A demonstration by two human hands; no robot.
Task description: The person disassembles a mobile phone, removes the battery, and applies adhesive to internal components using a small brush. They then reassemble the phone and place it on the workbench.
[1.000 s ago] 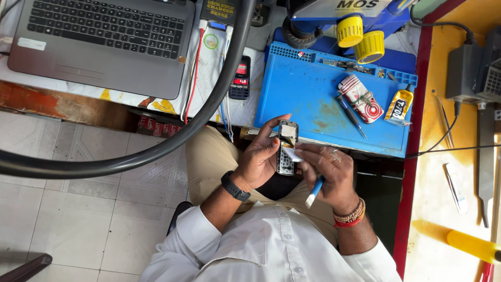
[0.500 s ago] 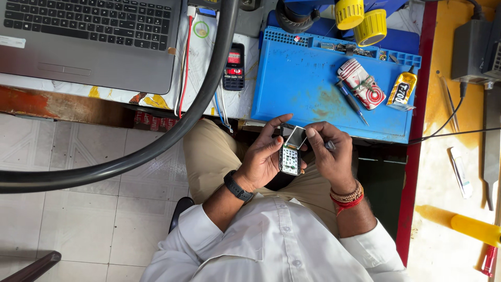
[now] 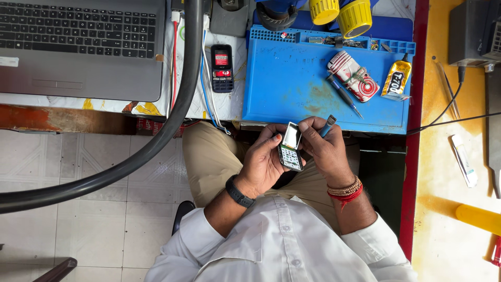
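From the head camera, both hands meet over the lap, just short of the table edge. The left hand [image 3: 263, 164] cups a small keypad phone [image 3: 289, 147] from below and from the left, its fingers curled shut around the body, the thumb lying along the near edge. The right hand [image 3: 326, 151] closes on the phone's right side, fingertips touching its upper end. The same hand pinches a blue pen-shaped tool [image 3: 327, 126], probably a screwdriver, which sticks up beyond the knuckles.

Beyond the fingertips lies a blue work mat [image 3: 292, 89]. On it, up and to the right of the right hand's fingers, rest a second blue screwdriver [image 3: 344, 96], a red-and-white patterned case [image 3: 354, 75] and a yellow glue tube [image 3: 395, 79]. Well left of the left hand's fingers, a black phone [image 3: 222, 68] lies near a grey laptop [image 3: 78, 49].
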